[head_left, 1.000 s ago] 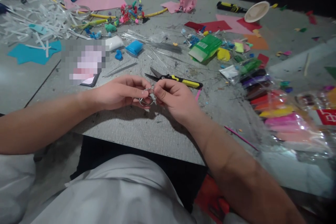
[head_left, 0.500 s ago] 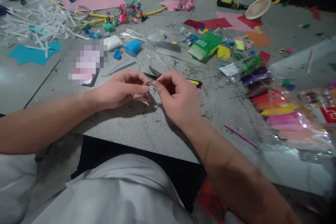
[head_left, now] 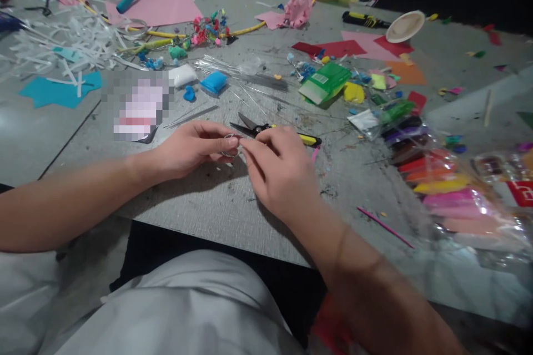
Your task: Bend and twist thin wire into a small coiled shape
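Observation:
Between thumb and fingers, my left hand (head_left: 189, 147) pinches a small ring of thin silvery wire (head_left: 230, 145). My right hand (head_left: 283, 169) has its thumb and fingertips pressed together at the ring's right side, touching or almost touching the left fingertips. Whatever lies in that right pinch is mostly hidden; it looks like part of the same wire. Just beyond the hands lie scissors (head_left: 250, 123) with black blades, partly covered by my right hand. A yellow and black handle (head_left: 308, 139) shows past my right knuckles.
Thin straight wires (head_left: 233, 73) lie beyond the hands, near a blue clay packet (head_left: 214, 83) and a phone (head_left: 139, 108). To the right are a green packet (head_left: 325, 83), bagged coloured clay (head_left: 449, 183) and a pink stick (head_left: 385, 227). Shredded white paper (head_left: 79, 39) covers the far left.
My right hand has turned, its back now facing up more, and its fingers have shifted slightly along the wire ring. More of the scissors shows. The camera view has shifted slightly.

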Demonstrator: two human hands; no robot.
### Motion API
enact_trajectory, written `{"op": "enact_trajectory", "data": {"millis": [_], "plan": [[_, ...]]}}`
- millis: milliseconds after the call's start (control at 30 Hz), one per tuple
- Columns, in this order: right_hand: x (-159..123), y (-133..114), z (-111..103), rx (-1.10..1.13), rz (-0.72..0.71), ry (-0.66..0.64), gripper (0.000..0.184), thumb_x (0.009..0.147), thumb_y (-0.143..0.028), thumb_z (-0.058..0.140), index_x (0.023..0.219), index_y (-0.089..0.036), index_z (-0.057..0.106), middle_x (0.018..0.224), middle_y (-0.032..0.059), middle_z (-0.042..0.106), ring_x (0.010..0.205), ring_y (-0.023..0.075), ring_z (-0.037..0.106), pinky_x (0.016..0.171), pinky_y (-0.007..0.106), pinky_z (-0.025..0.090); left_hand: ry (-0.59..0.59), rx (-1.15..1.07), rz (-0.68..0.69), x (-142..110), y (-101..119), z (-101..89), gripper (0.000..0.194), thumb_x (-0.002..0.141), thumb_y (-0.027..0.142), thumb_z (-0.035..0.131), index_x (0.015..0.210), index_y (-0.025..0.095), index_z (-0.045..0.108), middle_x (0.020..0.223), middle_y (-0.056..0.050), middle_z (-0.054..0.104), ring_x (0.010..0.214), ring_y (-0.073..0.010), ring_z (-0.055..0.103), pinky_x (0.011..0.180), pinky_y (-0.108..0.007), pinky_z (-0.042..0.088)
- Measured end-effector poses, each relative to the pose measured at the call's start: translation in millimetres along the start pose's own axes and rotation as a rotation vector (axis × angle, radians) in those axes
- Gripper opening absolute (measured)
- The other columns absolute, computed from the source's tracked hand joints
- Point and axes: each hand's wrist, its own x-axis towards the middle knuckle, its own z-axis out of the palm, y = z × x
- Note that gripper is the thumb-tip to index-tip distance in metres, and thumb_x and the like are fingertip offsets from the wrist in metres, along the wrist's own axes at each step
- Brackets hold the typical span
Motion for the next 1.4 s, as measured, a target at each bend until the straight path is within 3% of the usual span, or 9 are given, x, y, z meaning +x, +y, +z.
{"op": "enact_trajectory", "data": {"millis": [167, 333, 433, 733, 1000, 1167, 1400], "plan": [[-2.7, 0.7, 9.2, 0.061, 0.061, 0.066, 0.026, 0.116, -0.019, 0.062, 0.119, -0.019, 0.088, 0.102, 0.0137, 0.079, 0.094, 0.0325, 0.075, 0.084, 0.051, 0.064, -0.036, 0.000, 0.039, 2.2, -3.5, 0.2, 0.029, 0.081, 0.039, 0.113, 0.099, 0.022, 0.097, 0.101, -0.008, 0.091, 0.093, -0.0187, 0.084, 0.089, -0.031, 0.070], [-0.4, -5.2, 13.3, 0.353, 0.450, 0.080, 0.015, 0.108, -0.030, 0.072, 0.106, -0.028, 0.087, 0.102, 0.0078, 0.081, 0.086, 0.0281, 0.074, 0.077, 0.047, 0.063, -0.027, 0.101, 0.102, -2.4, -6.0, 4.8, 0.033, 0.089, 0.043, 0.107, 0.112, 0.022, 0.099, 0.119, -0.013, 0.093, 0.107, -0.0253, 0.088, 0.103, -0.039, 0.071], [3.8, -8.2, 13.1, 0.474, 0.596, 0.080, 0.013, 0.102, -0.036, 0.077, 0.100, -0.028, 0.087, 0.099, 0.0060, 0.082, 0.084, 0.0260, 0.072, 0.075, 0.044, 0.062, 0.001, 0.232, 0.194, -4.4, -4.5, 7.0, 0.030, 0.091, 0.043, 0.105, 0.111, 0.022, 0.099, 0.126, -0.014, 0.092, 0.113, -0.0280, 0.086, 0.102, -0.040, 0.071], [9.2, -10.6, 18.0, 0.632, 0.716, 0.115, 0.011, 0.095, -0.038, 0.078, 0.092, -0.028, 0.081, 0.100, 0.0052, 0.083, 0.090, 0.0264, 0.076, 0.078, 0.042, 0.063, 0.082, 0.444, 0.364, -5.8, -4.1, 12.1, 0.008, 0.100, 0.041, 0.095, 0.104, 0.035, 0.099, 0.115, -0.007, 0.092, 0.111, -0.0276, 0.082, 0.102, -0.039, 0.067], [10.6, -13.0, 16.9, 0.688, 0.860, 0.076, 0.017, 0.090, -0.044, 0.081, 0.090, -0.027, 0.078, 0.092, 0.0042, 0.082, 0.081, 0.0240, 0.073, 0.077, 0.041, 0.061, 0.032, 0.514, 0.367, -0.6, -6.0, 5.6, 0.013, 0.100, 0.044, 0.094, 0.104, 0.033, 0.100, 0.118, -0.009, 0.093, 0.114, -0.0290, 0.085, 0.103, -0.039, 0.068], [10.7, -12.7, 20.0, 0.761, 0.927, 0.082, 0.023, 0.085, -0.049, 0.080, 0.086, -0.025, 0.079, 0.084, 0.0026, 0.082, 0.079, 0.0229, 0.075, 0.074, 0.038, 0.062, -0.011, 0.657, 0.443, 2.2, -9.5, 0.9, 0.024, 0.107, 0.052, 0.085, 0.115, 0.034, 0.099, 0.125, -0.008, 0.093, 0.118, -0.0317, 0.086, 0.114, -0.049, 0.068], [10.7, -9.4, 23.9, 0.873, 0.967, 0.127, 0.026, 0.082, -0.049, 0.086, 0.090, -0.024, 0.083, 0.092, 0.0044, 0.087, 0.089, 0.0238, 0.079, 0.082, 0.040, 0.067, 0.001, 0.763, 0.524, 2.8, -15.9, -1.3, 0.033, 0.113, 0.055, 0.078, 0.124, 0.031, 0.097, 0.132, -0.012, 0.090, 0.123, -0.0326, 0.085, 0.114, -0.051, 0.069]]}}
